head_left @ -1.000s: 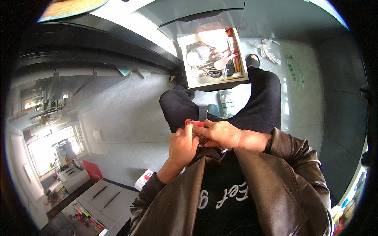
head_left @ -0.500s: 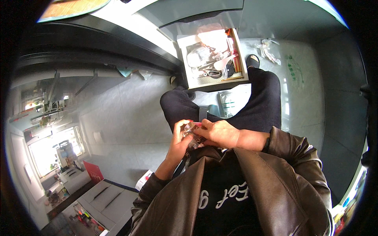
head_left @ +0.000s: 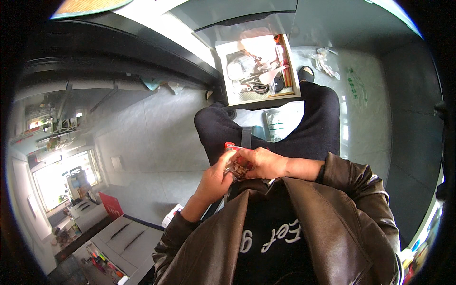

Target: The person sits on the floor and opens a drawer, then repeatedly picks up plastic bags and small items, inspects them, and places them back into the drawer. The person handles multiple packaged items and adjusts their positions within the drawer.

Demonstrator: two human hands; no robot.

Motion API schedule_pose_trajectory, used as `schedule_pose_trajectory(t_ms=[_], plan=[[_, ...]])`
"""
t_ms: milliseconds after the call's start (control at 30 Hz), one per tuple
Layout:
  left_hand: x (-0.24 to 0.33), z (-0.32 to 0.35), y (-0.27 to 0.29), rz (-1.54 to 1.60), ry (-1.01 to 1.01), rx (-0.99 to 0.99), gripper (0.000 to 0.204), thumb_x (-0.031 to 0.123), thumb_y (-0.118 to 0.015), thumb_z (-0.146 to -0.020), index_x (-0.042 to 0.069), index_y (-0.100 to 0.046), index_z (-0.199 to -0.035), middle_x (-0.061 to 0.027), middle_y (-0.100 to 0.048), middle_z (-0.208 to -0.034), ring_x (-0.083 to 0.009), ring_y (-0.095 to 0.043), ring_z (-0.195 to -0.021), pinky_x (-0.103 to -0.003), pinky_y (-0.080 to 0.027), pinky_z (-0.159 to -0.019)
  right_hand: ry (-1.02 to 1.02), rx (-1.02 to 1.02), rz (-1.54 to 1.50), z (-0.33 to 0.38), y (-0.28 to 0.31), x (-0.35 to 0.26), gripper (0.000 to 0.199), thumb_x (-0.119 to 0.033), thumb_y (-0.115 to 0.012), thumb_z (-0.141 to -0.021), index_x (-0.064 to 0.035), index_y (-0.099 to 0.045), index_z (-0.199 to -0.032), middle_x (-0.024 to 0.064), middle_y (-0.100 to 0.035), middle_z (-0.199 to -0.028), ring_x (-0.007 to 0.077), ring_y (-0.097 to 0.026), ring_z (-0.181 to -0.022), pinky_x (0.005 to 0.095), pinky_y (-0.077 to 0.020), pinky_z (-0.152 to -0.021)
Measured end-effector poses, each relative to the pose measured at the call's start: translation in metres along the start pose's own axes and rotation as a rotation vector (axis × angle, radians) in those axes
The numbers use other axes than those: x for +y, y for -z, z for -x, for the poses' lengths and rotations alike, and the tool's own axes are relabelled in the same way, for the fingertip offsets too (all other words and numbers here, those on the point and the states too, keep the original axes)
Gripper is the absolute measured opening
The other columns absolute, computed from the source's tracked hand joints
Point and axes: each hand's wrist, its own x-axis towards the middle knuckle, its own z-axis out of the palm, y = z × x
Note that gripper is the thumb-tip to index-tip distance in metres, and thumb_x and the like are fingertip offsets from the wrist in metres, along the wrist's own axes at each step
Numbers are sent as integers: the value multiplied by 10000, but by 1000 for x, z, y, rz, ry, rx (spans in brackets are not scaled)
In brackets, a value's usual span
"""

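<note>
Close to my lap I hold a small clear plastic packet (head_left: 239, 169) with a red top edge and brownish, mixed contents that I cannot make out. My left hand (head_left: 213, 183) is closed on its left side, the thumb pressed against the plastic. From the right, my right hand (head_left: 265, 163) grips the same packet, its fingertips curled over the front. Beyond my knees stands an open drawer (head_left: 265, 101) holding a pale pink spoon-like utensil (head_left: 273, 74), a clear plastic bag (head_left: 241, 67), a bundled dark cord (head_left: 260, 89) and several other small items.
My knees sit on either side of the drawer. Below it lies a white plastic bag (head_left: 281, 124) with green print. Crumpled wrappers (head_left: 326, 62) lie on the grey floor (head_left: 137, 142) to the right. At lower left, another open drawer (head_left: 122, 277) holds colourful items.
Both hands have shifted slightly on the packet. My left hand has turned and moved a little lower, and more of the packet's red edge shows above the fingers.
</note>
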Motion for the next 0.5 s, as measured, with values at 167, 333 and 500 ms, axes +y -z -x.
schedule_pose_trajectory(t_ms=[167, 333, 500], plan=[[13, -9, 14, -118, 257, -236, 768, 102, -589, -865, 79, -273, -1565, -275, -674, -1216, -453, -682, -1101, -500, -531, -959, 89, 13, -1, 0, -6, 3, 535, 12, -730, -818, -61, -535, -1311, 138, -725, -1104, 307, -726, -1031, 394, -578, -898], [-4, -15, 18, 47, 298, -377, 755, 58, -613, -855, 80, -302, -1543, -208, -663, -1235, -379, -678, -1151, -431, -518, -993, 195, 30, 54, 0, -7, 2, 576, -15, -731, -768, -191, -562, -1290, 124, -698, -1084, 335, -713, -1008, 409, -578, -867], [-24, -7, 5, 600, 216, -302, 774, -90, -603, -841, 96, -325, -1539, -74, -522, -1406, -207, -508, -1335, -371, -411, -1125, 299, 56, 130, 2, -5, 1, 575, 3, -723, -808, -161, -552, -1332, 132, -681, -1176, 331, -696, -1090, 425, -562, -928]])
